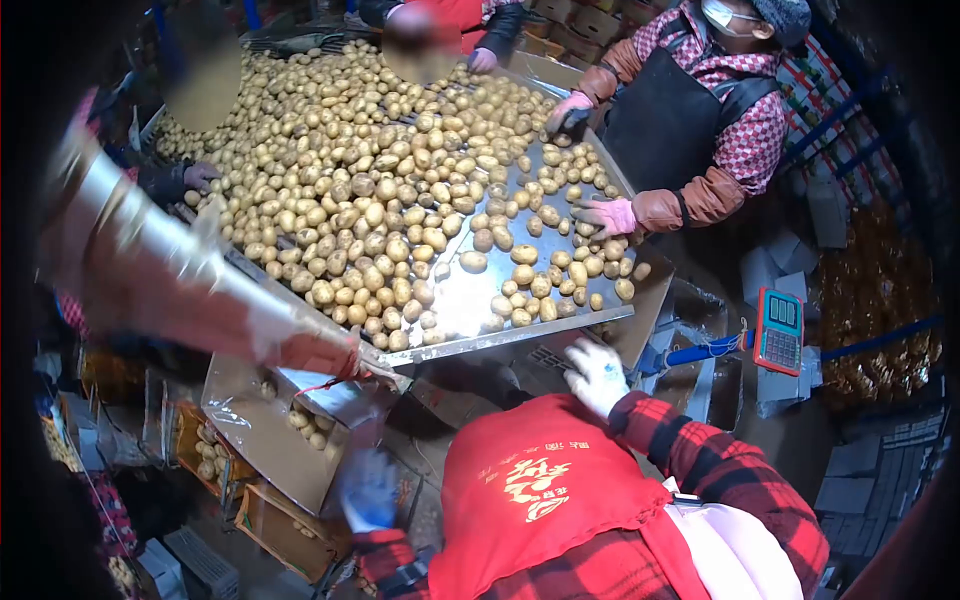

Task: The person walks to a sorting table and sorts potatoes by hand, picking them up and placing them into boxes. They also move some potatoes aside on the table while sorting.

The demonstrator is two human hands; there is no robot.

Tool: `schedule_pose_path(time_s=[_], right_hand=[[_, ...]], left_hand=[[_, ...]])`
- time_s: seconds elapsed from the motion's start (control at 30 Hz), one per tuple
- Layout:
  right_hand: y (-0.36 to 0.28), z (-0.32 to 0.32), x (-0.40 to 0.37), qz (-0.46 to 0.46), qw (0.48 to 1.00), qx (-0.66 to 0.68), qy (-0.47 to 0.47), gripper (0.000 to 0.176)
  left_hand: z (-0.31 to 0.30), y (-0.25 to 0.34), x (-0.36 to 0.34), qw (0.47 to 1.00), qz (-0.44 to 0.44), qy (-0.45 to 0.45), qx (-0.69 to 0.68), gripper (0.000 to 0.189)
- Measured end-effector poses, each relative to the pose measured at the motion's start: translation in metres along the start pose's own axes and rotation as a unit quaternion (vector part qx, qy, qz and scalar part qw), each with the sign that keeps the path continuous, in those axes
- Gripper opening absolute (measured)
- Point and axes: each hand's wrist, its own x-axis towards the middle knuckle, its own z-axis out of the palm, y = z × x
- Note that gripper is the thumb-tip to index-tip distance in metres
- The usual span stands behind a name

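Note:
My right hand (598,378), in a white glove with blue marks, is just below the front edge of a metal sorting table (470,345). Its fingers are spread, with nothing visible in them. Lower left, my left hand (368,488) wears a blue and white glove and is smeared by motion; its fingers cannot be made out. It is beside a cardboard box (265,445) with a few potatoes (308,425) in it. A large heap of potatoes (350,190) covers much of the table, thinning out toward the right.
A co-worker (700,110) at the right rests pink-gloved hands among the potatoes; other people stand at the far and left sides. A wrapped beam (190,270) slants in from the left. A red scale display (779,330) stands at the right. Wooden crates (290,530) sit lower left.

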Motion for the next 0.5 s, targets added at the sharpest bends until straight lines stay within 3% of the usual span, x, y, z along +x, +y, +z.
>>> schedule_pose_path(time_s=[0.07,0.13,0.23,0.33,0.37,0.4,0.5], right_hand=[[0.031,0.006,0.007,0.084,0.994,-0.038,0.050,0.051],[0.053,-0.002,0.032,0.183,0.983,-0.020,0.004,0.055],[0.100,0.026,0.059,0.221,0.971,-0.075,0.049,0.064],[0.120,0.035,0.095,0.232,0.971,-0.043,0.044,0.065],[0.122,0.037,0.108,0.232,0.971,-0.027,0.041,0.065],[0.130,0.056,0.114,0.188,0.979,-0.041,0.070,0.067],[0.118,0.085,0.133,0.104,0.982,-0.138,0.077,0.073]], left_hand=[[0.041,-0.037,0.030,0.988,-0.078,-0.086,0.105,0.048],[0.109,-0.068,0.044,0.970,-0.049,-0.058,0.231,0.053],[0.165,-0.090,0.081,0.892,0.068,-0.113,0.432,0.044],[0.201,-0.106,0.119,0.755,0.215,-0.109,0.610,0.035],[0.208,-0.109,0.140,0.674,0.293,-0.108,0.669,0.036],[0.211,-0.111,0.153,0.558,0.356,-0.096,0.743,0.036],[0.212,-0.123,0.185,0.458,0.406,-0.037,0.790,0.036]])
